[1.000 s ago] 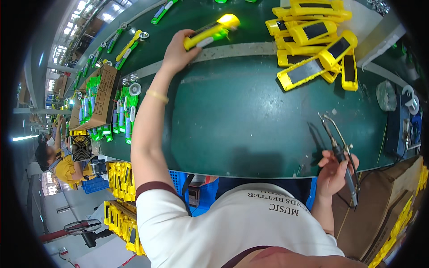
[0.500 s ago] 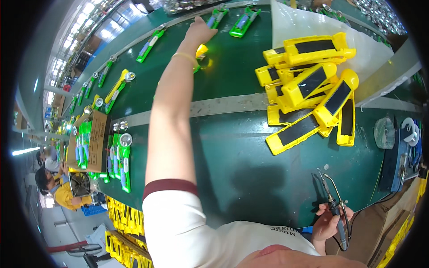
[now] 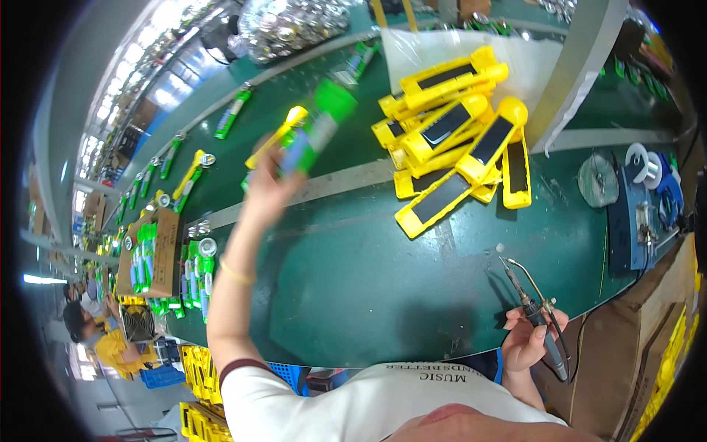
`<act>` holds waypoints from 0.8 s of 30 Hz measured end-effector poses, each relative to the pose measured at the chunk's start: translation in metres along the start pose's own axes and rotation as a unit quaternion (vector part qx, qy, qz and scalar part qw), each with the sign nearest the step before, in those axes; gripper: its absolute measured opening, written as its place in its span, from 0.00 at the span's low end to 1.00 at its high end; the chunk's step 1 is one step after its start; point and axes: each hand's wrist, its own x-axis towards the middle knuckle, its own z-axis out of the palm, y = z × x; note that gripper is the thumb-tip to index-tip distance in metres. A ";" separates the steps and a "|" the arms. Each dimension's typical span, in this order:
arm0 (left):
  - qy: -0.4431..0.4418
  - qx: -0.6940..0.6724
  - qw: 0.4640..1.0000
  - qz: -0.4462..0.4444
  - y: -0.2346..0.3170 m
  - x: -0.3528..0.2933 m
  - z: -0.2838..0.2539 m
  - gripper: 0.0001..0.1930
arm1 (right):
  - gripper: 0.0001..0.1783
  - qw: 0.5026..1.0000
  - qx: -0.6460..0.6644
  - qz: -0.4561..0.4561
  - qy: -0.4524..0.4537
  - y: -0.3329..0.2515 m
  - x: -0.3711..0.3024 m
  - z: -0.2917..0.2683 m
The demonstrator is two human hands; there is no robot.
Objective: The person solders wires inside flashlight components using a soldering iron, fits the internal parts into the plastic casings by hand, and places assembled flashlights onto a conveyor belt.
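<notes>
My left hand [image 3: 271, 188] is closed on a green lamp housing [image 3: 331, 103], blurred by motion, with a blue cylinder like a battery cell in it. It is raised over the table, and close behind it lies a yellow-and-green piece [image 3: 278, 136]. At the right front, my right hand [image 3: 524, 343] grips a soldering iron [image 3: 532, 311] with a thin curved metal tube alongside. The iron's tip points up and away from me, above the green tabletop. Between the hands, farther back, several yellow casings [image 3: 442, 195] with dark panels lie in a loose pile.
Green housings [image 3: 233, 112] stretch along the far left. A cardboard box [image 3: 166, 254] holds more, with others [image 3: 197, 272] beside it. A solder spool [image 3: 648, 166] and blue stand [image 3: 626, 228] are at right. A post [image 3: 578, 74] rises behind the pile. Other people [image 3: 110, 346] sit at far left.
My left hand has drawn back from the far row toward me, bringing a green housing with it. My right hand still holds the soldering iron. The view has shifted somewhat.
</notes>
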 end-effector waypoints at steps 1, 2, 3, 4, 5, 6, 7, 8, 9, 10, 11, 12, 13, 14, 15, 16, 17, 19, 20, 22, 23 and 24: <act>-0.049 0.075 0.994 0.066 0.005 -0.036 0.010 0.32 | 0.22 1.000 0.009 -0.009 -0.009 -0.001 -0.001 -0.001; -0.105 0.045 0.988 0.105 0.025 -0.065 0.022 0.28 | 0.22 1.000 0.007 -0.019 0.021 0.000 -0.003 -0.004; -0.146 0.047 0.978 0.140 0.044 -0.087 0.035 0.29 | 0.21 0.998 0.005 -0.028 0.053 0.002 -0.004 -0.006; -0.162 0.046 0.965 0.200 0.058 -0.102 0.046 0.28 | 0.19 0.999 0.011 -0.029 0.045 0.003 -0.004 -0.011; -0.172 0.014 0.959 0.224 0.068 -0.115 0.058 0.27 | 0.18 0.997 0.043 -0.026 0.055 0.001 -0.003 -0.010; -0.178 -0.004 0.954 0.240 0.078 -0.120 0.071 0.27 | 0.17 0.995 0.072 -0.023 0.065 0.001 -0.002 -0.008; -0.204 -0.018 0.949 0.239 0.088 -0.118 0.081 0.26 | 0.15 0.993 0.093 -0.031 0.066 0.003 -0.001 -0.012; -0.187 0.016 0.943 0.273 0.095 -0.114 0.092 0.26 | 0.14 0.992 0.101 -0.036 0.067 0.005 -0.001 -0.011; -0.171 0.051 0.935 0.307 0.097 -0.108 0.103 0.25 | 0.13 0.991 0.109 -0.040 0.070 0.005 0.000 -0.010; -0.178 0.088 0.931 0.305 0.094 -0.103 0.113 0.25 | 0.14 0.990 0.113 -0.054 0.058 0.005 0.001 -0.010; -0.171 0.113 0.933 0.297 0.091 -0.098 0.118 0.25 | 0.14 0.989 0.122 -0.056 0.063 0.005 0.002 -0.010; -0.164 0.137 0.933 0.289 0.089 -0.096 0.120 0.25 | 0.14 0.987 0.131 -0.057 0.069 0.005 0.002 -0.010; -0.155 0.161 0.936 0.273 0.088 -0.092 0.118 0.24 | 0.15 0.985 0.139 -0.058 0.082 0.004 0.004 -0.009; -0.161 0.153 0.937 0.271 0.087 -0.091 0.112 0.24 | 0.15 0.985 0.141 -0.060 0.080 0.005 0.004 -0.009; -0.167 0.145 0.938 0.267 0.085 -0.091 0.104 0.24 | 0.15 0.984 0.148 -0.055 0.088 0.007 0.004 -0.009; -0.150 0.123 0.939 0.283 0.077 -0.095 0.097 0.25 | 0.14 0.982 0.154 -0.052 0.093 0.008 0.006 -0.008; -0.137 0.114 0.943 0.282 0.075 -0.101 0.089 0.25 | 0.14 0.982 0.155 -0.055 0.091 0.007 0.006 -0.009; -0.101 0.094 0.949 0.285 0.074 -0.118 0.067 0.24 | 0.13 0.987 0.137 -0.053 0.067 0.006 0.006 -0.010; -0.117 0.112 0.944 0.287 0.071 -0.124 0.055 0.24 | 0.13 0.987 0.135 -0.053 0.067 0.004 0.006 -0.009; -0.164 0.139 0.930 0.297 0.060 -0.136 0.035 0.23 | 0.12 0.988 0.127 -0.039 0.082 0.001 0.005 -0.008; -0.187 0.139 0.923 0.307 0.055 -0.142 0.029 0.23 | 0.12 0.988 0.126 -0.036 0.079 0.001 0.005 -0.008; -0.210 0.139 0.914 0.318 0.053 -0.149 0.023 0.23 | 0.12 0.989 0.126 -0.028 0.078 0.002 0.005 -0.008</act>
